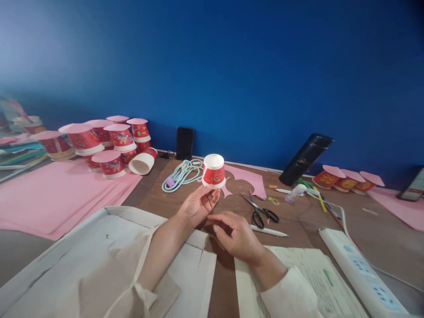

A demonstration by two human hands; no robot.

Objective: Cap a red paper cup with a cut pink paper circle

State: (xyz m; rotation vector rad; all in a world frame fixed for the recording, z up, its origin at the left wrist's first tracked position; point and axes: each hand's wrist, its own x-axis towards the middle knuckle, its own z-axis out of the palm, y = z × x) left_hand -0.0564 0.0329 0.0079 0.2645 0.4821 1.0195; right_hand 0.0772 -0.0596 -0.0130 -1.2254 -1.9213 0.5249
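My left hand [200, 205] is raised over the table, its fingers closed at the lower rim of a red and white paper cup [213, 172]. The cup is upside down, its white base facing up; fingertips under the rim are partly hidden. Just below and to the right, my right hand [236, 234] hovers with its fingers loosely curled and the thumb apart from the index finger. Nothing shows in it. Nearest to that hand are black-handled scissors [260, 214] and a white pen [270, 230].
Left stand several red cups topped with pink paper discs [117, 137], beside pink sheets [49, 198] and a tipped cup [143, 162]. A coiled cable [182, 174], phone [184, 143], cut pink paper [256, 181], black bottle [304, 159] and power strip [361, 269] lie around.
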